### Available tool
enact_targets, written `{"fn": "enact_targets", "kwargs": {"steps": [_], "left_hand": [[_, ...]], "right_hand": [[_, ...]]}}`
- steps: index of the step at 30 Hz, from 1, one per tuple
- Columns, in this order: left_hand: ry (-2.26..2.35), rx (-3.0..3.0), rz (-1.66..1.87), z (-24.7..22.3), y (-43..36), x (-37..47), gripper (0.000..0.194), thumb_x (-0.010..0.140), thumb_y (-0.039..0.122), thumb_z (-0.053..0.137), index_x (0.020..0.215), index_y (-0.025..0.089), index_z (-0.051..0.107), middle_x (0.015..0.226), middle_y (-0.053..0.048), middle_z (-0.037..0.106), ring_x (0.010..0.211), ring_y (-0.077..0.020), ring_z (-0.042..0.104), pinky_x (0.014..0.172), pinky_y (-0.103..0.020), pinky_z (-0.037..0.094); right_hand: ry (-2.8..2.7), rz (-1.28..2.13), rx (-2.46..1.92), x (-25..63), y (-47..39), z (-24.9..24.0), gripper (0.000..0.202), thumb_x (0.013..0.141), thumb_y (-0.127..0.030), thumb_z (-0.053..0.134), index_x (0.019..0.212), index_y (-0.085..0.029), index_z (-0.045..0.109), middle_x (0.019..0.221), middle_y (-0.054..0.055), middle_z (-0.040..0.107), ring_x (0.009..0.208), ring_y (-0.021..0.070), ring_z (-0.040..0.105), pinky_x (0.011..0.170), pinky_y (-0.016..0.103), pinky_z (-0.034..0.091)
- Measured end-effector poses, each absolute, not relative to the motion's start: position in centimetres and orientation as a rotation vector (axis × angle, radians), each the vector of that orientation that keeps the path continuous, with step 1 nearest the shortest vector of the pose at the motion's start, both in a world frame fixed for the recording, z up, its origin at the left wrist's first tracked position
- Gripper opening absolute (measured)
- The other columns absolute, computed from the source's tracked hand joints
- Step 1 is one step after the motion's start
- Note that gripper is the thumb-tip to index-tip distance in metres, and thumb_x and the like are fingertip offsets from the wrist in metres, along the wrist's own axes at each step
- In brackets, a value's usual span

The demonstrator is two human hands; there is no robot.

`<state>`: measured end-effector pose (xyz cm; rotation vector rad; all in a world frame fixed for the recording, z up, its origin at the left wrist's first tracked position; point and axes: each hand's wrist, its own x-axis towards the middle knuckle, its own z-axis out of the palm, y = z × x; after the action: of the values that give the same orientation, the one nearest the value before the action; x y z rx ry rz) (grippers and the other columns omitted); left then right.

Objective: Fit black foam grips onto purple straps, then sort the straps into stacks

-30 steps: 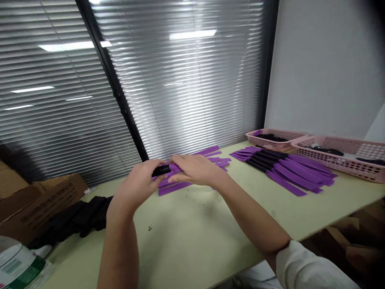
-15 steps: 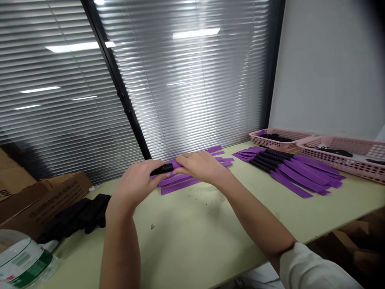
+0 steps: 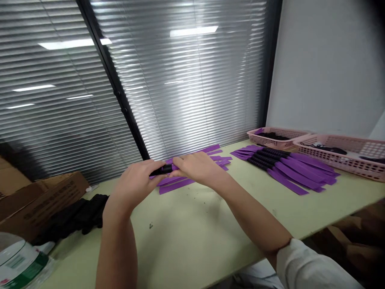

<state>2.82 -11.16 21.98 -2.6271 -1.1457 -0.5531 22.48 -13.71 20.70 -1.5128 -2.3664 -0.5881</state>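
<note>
Both hands meet over the table around a short black tube [image 3: 166,169]. My left hand [image 3: 134,182] is closed around its left part, thumb below and fingers on top. My right hand [image 3: 195,167] pinches a purple strap at the tube's right end; the fingers hide most of that spot. Behind and beneath the hands, loose purple straps [image 3: 176,185] lie on the table. To the right rests a row of purple straps with black ribbed middles [image 3: 264,157].
Two pink baskets [image 3: 339,160] with black items stand at the back right of the pale green table [image 3: 186,241]. At left are a cardboard box [image 3: 57,200], black pieces [image 3: 81,212] and a plastic container [image 3: 22,261]. Blinds rise behind.
My right hand has shifted slightly left, closer to the black tube, covering more of the purple strap beside it. The whole view has moved a little.
</note>
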Motion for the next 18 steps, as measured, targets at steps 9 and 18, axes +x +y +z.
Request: {"fn": "enact_targets", "kwargs": {"steps": [9,18], "left_hand": [[-1.121,-2.688,-0.552,22.14,-11.30,2.42,0.033,0.089,0.046,0.048,0.111,0.029,0.066,0.108,-0.002,0.070,0.094,-0.0243,0.064,0.076,-0.032,0.049],[-1.085,-2.714,-0.529,22.31,-11.50,2.55,0.037,0.090,0.049,0.046,0.112,0.028,0.066,0.104,-0.004,0.070,0.091,-0.0230,0.064,0.078,-0.032,0.049]], "right_hand": [[-2.362,-0.612,-1.494,21.96,-13.94,20.56,0.056,0.093,-0.062,0.028,0.099,-0.015,0.058,0.076,0.006,0.067,0.061,0.0152,0.059,0.049,0.024,0.023],[-2.354,-0.647,-1.498,21.76,-14.36,20.49,0.059,0.091,-0.064,0.028,0.099,-0.014,0.057,0.074,0.007,0.066,0.062,0.0163,0.060,0.048,0.023,0.023]]}}
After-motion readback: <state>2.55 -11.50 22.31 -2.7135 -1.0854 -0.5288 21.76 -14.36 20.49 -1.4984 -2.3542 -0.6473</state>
